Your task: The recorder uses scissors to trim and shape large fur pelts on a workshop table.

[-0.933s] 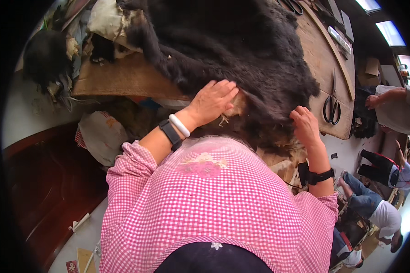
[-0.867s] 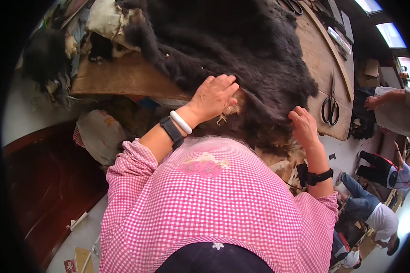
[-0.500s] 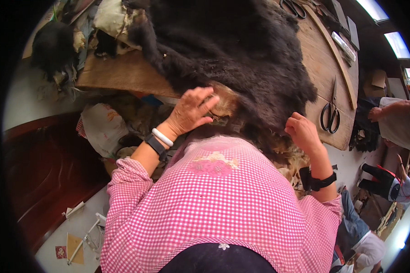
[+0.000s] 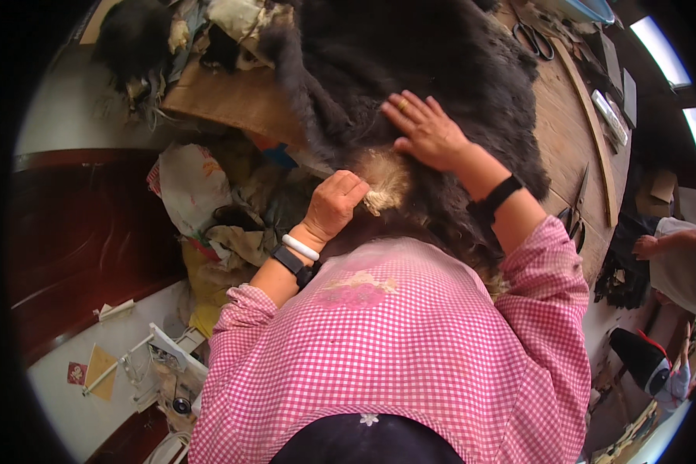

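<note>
Left hand pinches pale edge of dark fur pelt, right hand flat on top

Head view, the only one we have: the dark fur pelt (image 4: 472, 69) lies over the desk (image 4: 557, 116), its near edge hanging off the front towards the pink checked garment (image 4: 410, 332). We see the left hand (image 4: 334, 203) with thumb and fingers together, clamped on the ragged rim of the pale patch (image 4: 387, 172) at the near edge. Fingertips partly hidden, so exact grip depth we can't tell. Right hand (image 4: 428, 133) is apart, palm down on the dark fur, fingers a little spread, gripping nothing.

Handling, our judgement: soft, floppy, drapes freely; one corner should lift easily, but the whole piece is probably heavy by its spread. Fur looks slick, so a flat palm may slide; the tattered pale rim looks weakest and might tear if pulled hard. We'd take hold at the edge, thumb under and fingers over, skin included rather than hair alone, with the other palm pressing nearby.

Around it: one pair of scissors (image 4: 582, 189) by the right edge of the pelt, partly behind the right arm, another black-handled pair (image 4: 533, 40) farther back, long wooden strip (image 4: 588, 116) beside them.
</note>
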